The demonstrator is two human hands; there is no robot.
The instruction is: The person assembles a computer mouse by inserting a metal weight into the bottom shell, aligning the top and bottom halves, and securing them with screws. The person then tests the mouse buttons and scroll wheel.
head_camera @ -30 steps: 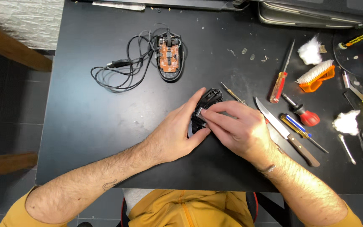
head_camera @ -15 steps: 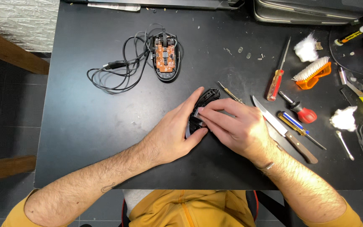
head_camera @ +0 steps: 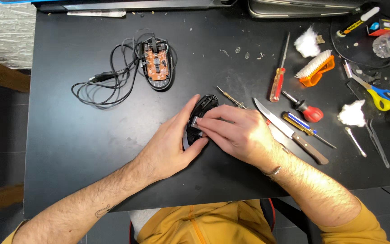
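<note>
We see the glossy black, curved plastic mouse shell (head_camera: 200, 118) lying on the matte black table (head_camera: 68, 144), below and to the right of the opened mouse base (head_camera: 158, 64) with its orange-brown circuit board and tangled black cable (head_camera: 109, 81). Our left hand (head_camera: 170, 144) cups the shell's left edge, thumb and fingers closed around it, while our right hand (head_camera: 238, 133) presses its fingertips (head_camera: 204, 123) together on a small grey piece inside the shell. Right of the shell lie a steel knife (head_camera: 289, 131) with a wooden handle and a red-handled screwdriver (head_camera: 278, 74).
</note>
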